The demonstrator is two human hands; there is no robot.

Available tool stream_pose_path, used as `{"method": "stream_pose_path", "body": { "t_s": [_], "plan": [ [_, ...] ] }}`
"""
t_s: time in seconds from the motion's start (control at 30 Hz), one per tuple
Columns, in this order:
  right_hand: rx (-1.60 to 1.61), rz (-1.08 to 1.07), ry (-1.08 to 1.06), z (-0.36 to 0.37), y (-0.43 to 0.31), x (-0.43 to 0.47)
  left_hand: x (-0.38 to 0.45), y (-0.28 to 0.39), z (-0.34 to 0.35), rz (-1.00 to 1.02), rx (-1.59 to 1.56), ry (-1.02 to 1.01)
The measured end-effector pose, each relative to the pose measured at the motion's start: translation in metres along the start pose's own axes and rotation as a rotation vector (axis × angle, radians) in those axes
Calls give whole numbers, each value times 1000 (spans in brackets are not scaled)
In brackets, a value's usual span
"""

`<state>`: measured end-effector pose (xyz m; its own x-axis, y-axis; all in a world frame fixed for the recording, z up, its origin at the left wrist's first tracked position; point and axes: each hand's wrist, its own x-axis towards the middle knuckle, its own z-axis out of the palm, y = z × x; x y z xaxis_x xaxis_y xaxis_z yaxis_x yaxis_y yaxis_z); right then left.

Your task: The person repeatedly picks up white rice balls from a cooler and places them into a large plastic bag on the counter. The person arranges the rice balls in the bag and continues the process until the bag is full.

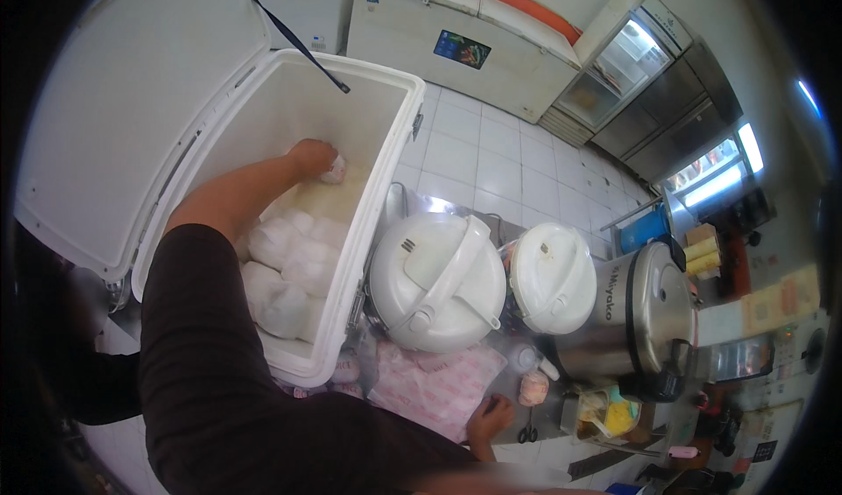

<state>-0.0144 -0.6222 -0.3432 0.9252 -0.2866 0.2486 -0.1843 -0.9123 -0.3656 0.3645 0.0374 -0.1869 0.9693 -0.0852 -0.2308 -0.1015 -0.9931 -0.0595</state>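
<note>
My left hand (314, 158) reaches deep into a large white cooler box (322, 363). Its fingers are closed around a small white packet (334, 170) with reddish marks. Nearer to me inside the box, several white bundles in plastic (283, 298) lie piled together, partly behind my forearm. On the metal counter, my right hand (492, 417) rests at the edge of pink-printed wrapping paper (431, 383); its fingers look curled, and whether they grip anything is unclear. Close by lie a round paper-wrapped packet (533, 388) and black-handled scissors (527, 433).
Beside the box stand two white-lidded rice containers (437, 284) (554, 278) and a Miyako steel cooker (608, 317). The raised cooler lid (138, 100) has a dark strap (299, 41). A metal food tray (602, 413) sits near the cooker. Beyond the tiled floor (473, 146) is a chest freezer (454, 41).
</note>
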Motion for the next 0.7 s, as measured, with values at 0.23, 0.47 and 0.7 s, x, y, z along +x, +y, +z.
{"method": "stream_pose_path", "body": {
  "t_s": [0.23,0.47,0.7],
  "plan": [
    [4,0,-24,-4,0,-1,1,10,30,-26,174,-2],
    [-8,-46,21,-3,3,1,-43,47,-96,-43,285,107],
    [-41,-15,-38,-1,9,0,-245,69,-241,40,37,691]
  ]
}}
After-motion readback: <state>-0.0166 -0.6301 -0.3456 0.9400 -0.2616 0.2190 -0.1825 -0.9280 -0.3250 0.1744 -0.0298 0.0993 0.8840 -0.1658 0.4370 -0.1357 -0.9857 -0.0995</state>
